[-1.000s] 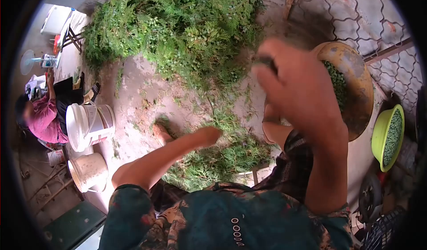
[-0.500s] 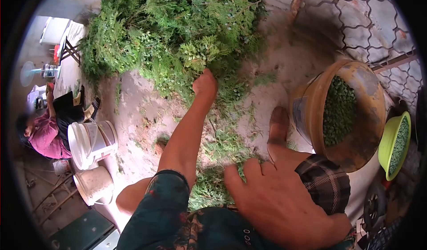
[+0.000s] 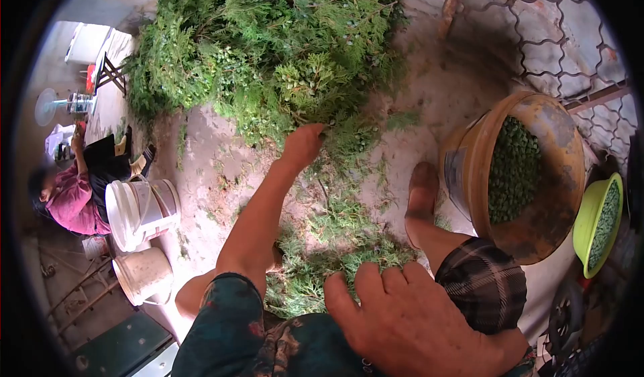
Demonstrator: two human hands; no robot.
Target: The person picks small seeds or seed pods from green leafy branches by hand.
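Note:
My left hand [image 3: 303, 146] is closed at the near edge of a large heap of green cypress-like branches [image 3: 268, 48]. Its fingers grip the stem end of a leafy branch [image 3: 312, 85] bearing pale green, berry-like cones. Part of the grip is hidden behind the hand. Close to the camera, my right hand [image 3: 416, 316] hovers over my lap with fingers bent and apart, and no object shows in it. Below its fingertips lie loose green sprigs [image 3: 302, 283] on the floor between my feet.
On the right stand a large yellowish bucket [image 3: 479, 169] part-filled with small green cones and a lime-green basin [image 3: 582, 236] of paler ones. To the left, a person in a pink top [image 3: 70, 202] sits beside a white bucket [image 3: 124, 216] and a beige bucket [image 3: 141, 276].
My left hand has drawn back slightly toward me from the heap, its fingers still closed. My right hand has shifted a little left and down.

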